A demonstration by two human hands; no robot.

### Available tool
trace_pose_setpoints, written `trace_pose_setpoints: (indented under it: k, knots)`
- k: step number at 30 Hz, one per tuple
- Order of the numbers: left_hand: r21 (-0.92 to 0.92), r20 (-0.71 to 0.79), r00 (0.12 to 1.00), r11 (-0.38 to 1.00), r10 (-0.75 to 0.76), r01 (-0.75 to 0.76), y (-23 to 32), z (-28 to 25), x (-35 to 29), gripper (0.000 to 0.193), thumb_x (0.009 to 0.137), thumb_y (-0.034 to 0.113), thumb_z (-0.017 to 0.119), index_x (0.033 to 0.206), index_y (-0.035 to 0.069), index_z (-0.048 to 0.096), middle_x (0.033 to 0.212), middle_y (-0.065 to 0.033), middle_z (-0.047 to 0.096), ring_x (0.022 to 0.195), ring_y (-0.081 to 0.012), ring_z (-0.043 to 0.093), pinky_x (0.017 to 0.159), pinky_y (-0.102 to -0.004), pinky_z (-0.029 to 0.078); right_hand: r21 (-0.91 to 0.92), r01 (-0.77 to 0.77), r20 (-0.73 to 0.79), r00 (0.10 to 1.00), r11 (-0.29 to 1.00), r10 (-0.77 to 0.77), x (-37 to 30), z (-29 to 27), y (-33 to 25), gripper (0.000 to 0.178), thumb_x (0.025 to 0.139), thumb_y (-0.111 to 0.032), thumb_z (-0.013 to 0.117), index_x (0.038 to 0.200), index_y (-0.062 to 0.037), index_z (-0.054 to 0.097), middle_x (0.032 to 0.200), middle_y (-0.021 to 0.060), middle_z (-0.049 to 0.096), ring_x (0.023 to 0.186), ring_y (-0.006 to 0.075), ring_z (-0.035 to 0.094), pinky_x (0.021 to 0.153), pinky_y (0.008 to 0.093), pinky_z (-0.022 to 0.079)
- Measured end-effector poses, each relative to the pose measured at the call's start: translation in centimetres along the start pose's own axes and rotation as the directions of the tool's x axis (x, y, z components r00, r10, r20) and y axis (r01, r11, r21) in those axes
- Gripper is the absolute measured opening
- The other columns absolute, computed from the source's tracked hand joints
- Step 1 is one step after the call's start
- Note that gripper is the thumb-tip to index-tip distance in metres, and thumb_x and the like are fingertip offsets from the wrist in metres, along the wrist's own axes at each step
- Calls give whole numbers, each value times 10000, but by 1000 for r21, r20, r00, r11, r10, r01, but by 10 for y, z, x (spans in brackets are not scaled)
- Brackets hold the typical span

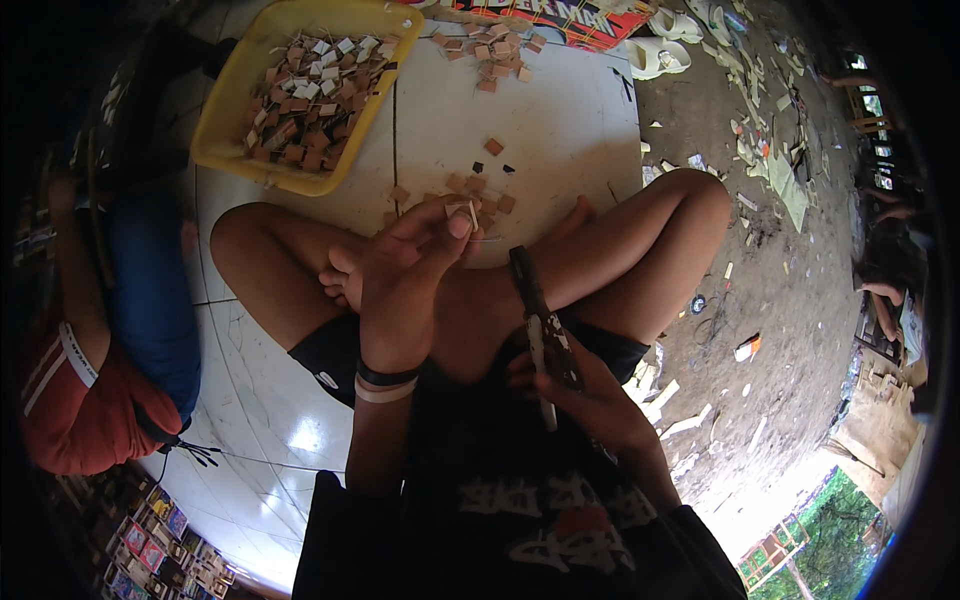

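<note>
My left hand [405,255] is raised over my crossed legs, pinching a small pale flat piece [470,214] between thumb and fingertips. A thin wire-like strand [487,240] shows just beside that piece. Lower and to the right, my right hand [575,378] is wrapped round a dark plier-like hand tool [535,318] with worn, chipped handles. The tool's narrow end points away from me, apart from the pale piece. Several small brown square pieces [487,190] lie on the white tiled floor [560,120] just beyond my left hand.
A yellow tub [212,130] full of brown and white squares stands far left, with more loose squares [492,50] at the far middle. A person in a red top [90,420] sits close on my left. White clogs [660,58] and scraps litter the bare ground [740,290] on the right.
</note>
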State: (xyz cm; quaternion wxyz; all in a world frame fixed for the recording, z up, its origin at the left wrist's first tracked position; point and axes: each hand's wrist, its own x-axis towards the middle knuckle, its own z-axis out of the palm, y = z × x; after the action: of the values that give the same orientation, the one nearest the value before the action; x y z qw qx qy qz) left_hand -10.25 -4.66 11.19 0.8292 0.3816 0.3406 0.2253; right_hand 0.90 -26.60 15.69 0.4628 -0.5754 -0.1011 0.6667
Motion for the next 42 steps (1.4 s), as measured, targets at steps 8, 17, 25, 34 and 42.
trace_pose_setpoints:
  k: [8,17,25,34,42]
  knots:
    - [231,17,996,969,84,-86,-10,10,-3,374,965,98,784,1280,-79,688,1080,-91,766,1021,-125,702,949,-268,544,89,-14,19,1000,996,13,-7,5,-15,590,1066,-199,643,1554,-13,368,1294,141,641,1184,218,670,1005,365,545]
    - [146,7,998,987,63,-63,-26,6,0,360,955,53,782,1272,-90,689,1112,-134,774,1010,-130,715,924,-261,558,93,-20,40,999,995,17,-8,8,-24,563,1067,-198,637,1539,-15,391,1247,131,647,1133,217,684,999,376,556]
    - [165,65,994,982,84,-94,-19,10,-1,318,952,23,766,1251,-74,713,1157,-129,773,1056,-143,720,962,-269,560,137,-19,80,997,990,8,-6,5,-20,559,1067,-175,629,1547,-23,389,1232,129,655,1121,214,687,978,376,557]
    - [148,115,991,986,66,-83,-11,12,-3,288,964,-12,730,1245,-74,719,1143,-117,770,1053,-140,719,977,-272,564,133,-102,51,994,986,96,-8,4,-23,604,1037,-161,634,1564,-9,382,1224,120,649,1141,229,671,1032,410,548]
    - [162,151,985,981,81,-106,-19,9,-1,265,965,-25,718,1226,-72,728,1106,-110,771,1025,-141,723,966,-274,568,119,-95,70,994,988,87,2,4,1,435,1027,-131,661,1408,-15,486,1079,77,670,951,156,666,833,322,533]
